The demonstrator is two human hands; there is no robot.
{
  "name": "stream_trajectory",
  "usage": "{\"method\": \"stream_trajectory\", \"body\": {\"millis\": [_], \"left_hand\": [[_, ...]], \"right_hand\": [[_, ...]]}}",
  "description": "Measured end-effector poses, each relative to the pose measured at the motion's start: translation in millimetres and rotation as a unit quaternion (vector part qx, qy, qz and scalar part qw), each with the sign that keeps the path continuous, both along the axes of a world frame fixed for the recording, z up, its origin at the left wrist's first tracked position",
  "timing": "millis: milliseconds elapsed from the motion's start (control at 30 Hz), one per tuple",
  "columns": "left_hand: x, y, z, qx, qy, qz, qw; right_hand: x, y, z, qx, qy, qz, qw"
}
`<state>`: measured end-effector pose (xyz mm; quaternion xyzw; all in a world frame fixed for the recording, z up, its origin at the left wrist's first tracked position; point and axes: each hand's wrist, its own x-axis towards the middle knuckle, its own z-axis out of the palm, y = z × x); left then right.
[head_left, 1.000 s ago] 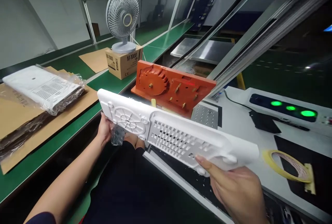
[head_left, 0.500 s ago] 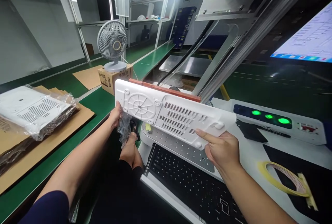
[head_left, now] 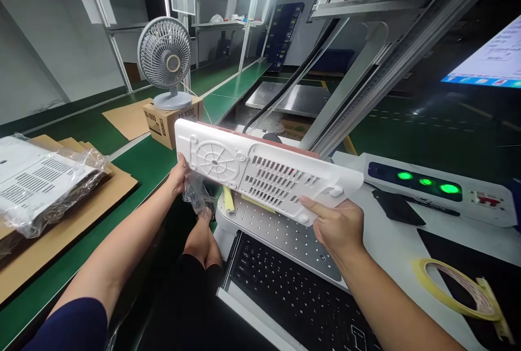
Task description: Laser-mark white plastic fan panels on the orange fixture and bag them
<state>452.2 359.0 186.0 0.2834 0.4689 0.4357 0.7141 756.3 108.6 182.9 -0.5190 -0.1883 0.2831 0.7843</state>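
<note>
A long white plastic panel (head_left: 268, 174) with a round ribbed area and rows of slots is held up in front of me, tilted down to the right. My left hand (head_left: 178, 176) grips its left end, with crumpled clear plastic (head_left: 197, 193) hanging just beside the fingers. My right hand (head_left: 337, 223) holds the lower right part, index finger stretched along the face. Behind the panel's top edge shows a reddish strip (head_left: 301, 150). Below it lies a perforated metal plate (head_left: 268, 226) with a yellow piece (head_left: 228, 200) on it.
A keyboard (head_left: 285, 280) sits on a tray near me. Yellow tape (head_left: 456, 291) and a panel with green lights (head_left: 425, 182) are at right. A fan (head_left: 165, 58) stands on a box (head_left: 166, 123). Wrapped white panels (head_left: 44, 177) lie on cardboard at left. A metal column (head_left: 378, 74) slants behind.
The white panel and both hands have shifted slightly left in view, the panel turning a little. More of the yellow piece and the perforated plate shows. Both hands keep their hold.
</note>
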Motion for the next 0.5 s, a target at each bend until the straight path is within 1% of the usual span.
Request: {"method": "stream_trajectory", "body": {"millis": [100, 167, 333, 500], "left_hand": [[1.4, 3.6, -5.0, 0.003, 0.007, 0.007, 1.000], [2.6, 7.2, -6.5, -0.003, 0.004, 0.006, 1.000], [2.0, 13.8, -5.7, -0.001, 0.027, -0.004, 1.000], [-0.9, 14.1, -6.7, 0.004, 0.010, -0.019, 1.000]], "right_hand": [[3.3, 4.1, -8.0, -0.007, -0.010, -0.011, 1.000], [5.4, 6.4, -11.3, -0.004, -0.008, -0.007, 1.000], [9.0, 11.8, -15.5, -0.002, 0.007, 0.006, 1.000], [11.7, 15.9, -19.5, 0.004, 0.006, 0.001, 1.000]]}}
